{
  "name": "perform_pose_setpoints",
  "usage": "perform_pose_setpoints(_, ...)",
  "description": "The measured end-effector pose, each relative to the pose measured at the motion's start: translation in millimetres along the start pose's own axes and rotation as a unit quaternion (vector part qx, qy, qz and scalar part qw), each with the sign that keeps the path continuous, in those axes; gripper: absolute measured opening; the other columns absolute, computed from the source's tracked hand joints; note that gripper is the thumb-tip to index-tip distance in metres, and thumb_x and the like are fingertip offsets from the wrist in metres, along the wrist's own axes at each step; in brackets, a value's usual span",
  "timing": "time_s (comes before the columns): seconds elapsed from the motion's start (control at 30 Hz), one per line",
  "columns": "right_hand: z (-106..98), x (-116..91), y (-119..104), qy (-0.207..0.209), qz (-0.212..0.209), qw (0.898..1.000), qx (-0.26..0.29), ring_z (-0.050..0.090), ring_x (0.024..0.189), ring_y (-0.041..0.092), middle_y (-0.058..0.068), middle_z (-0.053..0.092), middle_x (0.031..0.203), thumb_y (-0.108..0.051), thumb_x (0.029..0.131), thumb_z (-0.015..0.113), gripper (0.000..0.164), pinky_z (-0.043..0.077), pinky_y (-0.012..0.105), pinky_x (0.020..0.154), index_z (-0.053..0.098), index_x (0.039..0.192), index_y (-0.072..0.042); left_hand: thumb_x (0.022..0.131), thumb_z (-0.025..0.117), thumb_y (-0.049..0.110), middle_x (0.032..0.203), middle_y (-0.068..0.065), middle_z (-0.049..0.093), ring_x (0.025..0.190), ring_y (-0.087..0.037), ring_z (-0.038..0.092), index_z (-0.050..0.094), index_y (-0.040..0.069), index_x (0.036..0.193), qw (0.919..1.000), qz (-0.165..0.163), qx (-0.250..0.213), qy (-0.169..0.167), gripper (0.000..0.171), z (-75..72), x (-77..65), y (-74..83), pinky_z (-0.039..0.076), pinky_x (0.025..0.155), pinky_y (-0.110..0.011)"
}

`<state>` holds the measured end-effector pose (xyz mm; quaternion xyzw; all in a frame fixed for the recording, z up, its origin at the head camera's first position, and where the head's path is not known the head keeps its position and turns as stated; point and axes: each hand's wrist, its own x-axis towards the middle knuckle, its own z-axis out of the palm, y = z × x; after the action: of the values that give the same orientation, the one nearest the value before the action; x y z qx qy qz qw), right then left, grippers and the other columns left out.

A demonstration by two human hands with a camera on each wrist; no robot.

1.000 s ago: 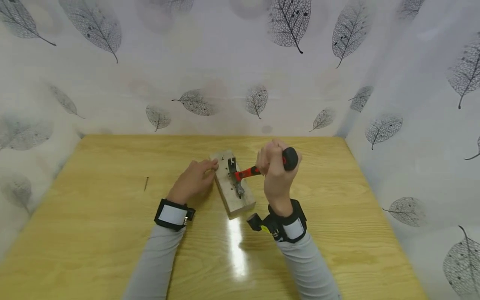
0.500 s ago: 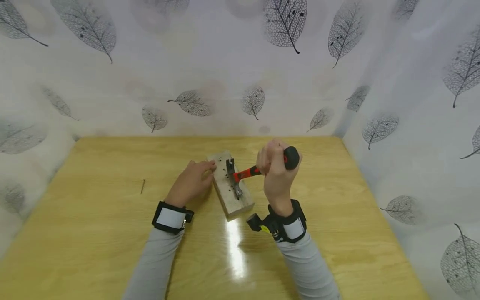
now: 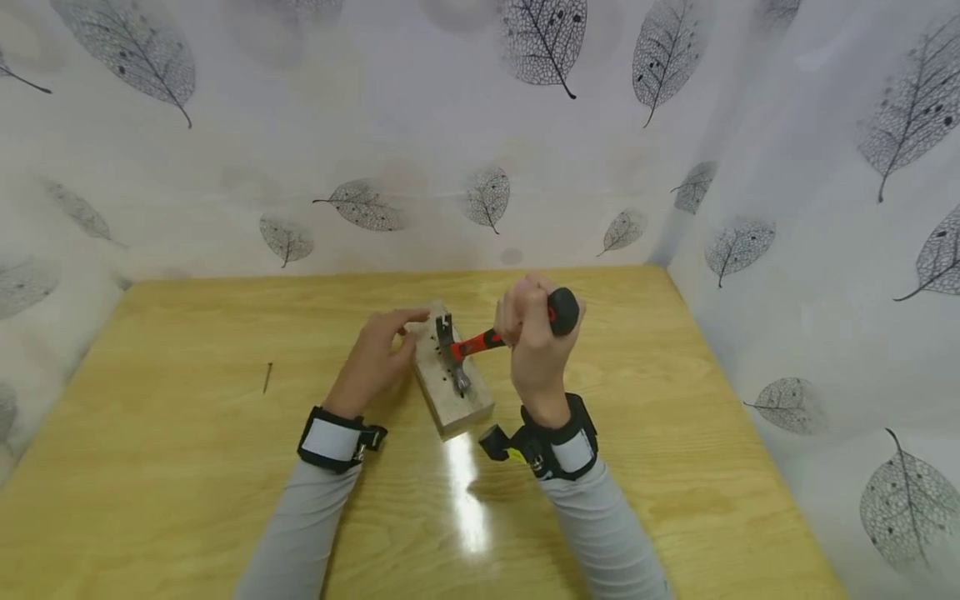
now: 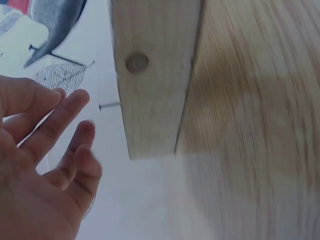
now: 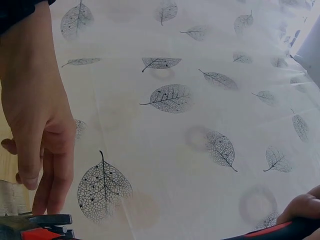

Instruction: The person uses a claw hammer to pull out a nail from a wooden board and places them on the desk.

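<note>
My right hand (image 3: 542, 342) grips the red and black handle of a claw hammer (image 3: 477, 344). The hammer's metal head lies over a pale wooden block (image 3: 461, 410), its claw toward the far end. In the left wrist view, a nail (image 4: 110, 105) juts from the block's face beside a dark knot. Another nail (image 4: 70, 59) crosses the grey claw there. My left hand (image 3: 377, 358) is by the block's far left edge, thumb and forefinger spread. The left wrist view has a gap between its loosely bent fingers (image 4: 80, 100) and the wood.
A loose nail (image 3: 267, 377) lies on the wooden table (image 3: 187, 467), left of my left hand. Leaf-patterned white sheeting (image 3: 420, 108) rises behind the table and along its sides. Both wrists wear black straps with cameras.
The head view has shifted, so everything sits farther left in it. My left hand's fingers have spread and come off the block's edge. The right hand keeps the hammer over the block.
</note>
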<state>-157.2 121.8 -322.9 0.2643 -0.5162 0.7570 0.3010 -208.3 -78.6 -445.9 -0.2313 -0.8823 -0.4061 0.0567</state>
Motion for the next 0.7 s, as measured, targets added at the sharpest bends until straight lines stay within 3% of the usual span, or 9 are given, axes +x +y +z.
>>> perform_pose_setpoints(0.1,2.1,1.3,0.3,0.005,-0.002,1.000,0.004,0.021,0.035,0.008,-0.003,0.024,0.045,-0.008,0.100,0.041,0.044,0.019,0.024,0.034,0.032,0.057,-0.009,0.098,0.056,-0.001,0.129,-0.014,0.067,0.104,-0.032,0.060,0.063,0.004,0.135,0.9994,0.007,-0.023,-0.024,0.038,2.4,2.7,2.3,0.048,0.091,-0.047)
perform_pose_setpoints(0.33,1.4,-1.3,1.7,0.011,0.000,1.000,0.006,0.020,0.034,0.008,-0.003,0.024,0.046,-0.007,0.099,0.040,0.043,0.018,0.023,0.033,0.031,0.057,-0.009,0.099,0.062,0.006,0.121,-0.012,0.071,0.102,-0.029,0.061,0.069,0.005,0.126,0.9980,-0.026,-0.036,-0.045,0.027,11.2,-2.0,5.1,0.050,0.087,-0.044)
perform_pose_setpoints(0.6,3.7,1.5,1.7,0.012,-0.005,0.999,0.034,0.019,0.035,0.006,-0.003,0.023,0.047,-0.003,0.098,0.039,0.041,0.017,0.022,0.033,0.028,0.059,-0.009,0.099,0.062,0.007,0.115,-0.011,0.072,0.097,-0.027,0.061,0.071,0.006,0.118,0.9995,-0.015,-0.025,-0.009,0.021,14.9,0.6,7.0,0.050,0.087,-0.043)
perform_pose_setpoints(0.7,5.3,0.6,2.2,0.009,-0.006,0.999,0.037,0.020,0.034,0.006,-0.003,0.023,0.046,-0.004,0.099,0.040,0.043,0.017,0.021,0.033,0.028,0.058,-0.009,0.098,0.065,0.009,0.111,-0.010,0.072,0.094,-0.026,0.060,0.072,0.007,0.113,0.9994,-0.032,-0.009,0.011,0.017,14.8,1.1,7.8,0.050,0.082,-0.041)
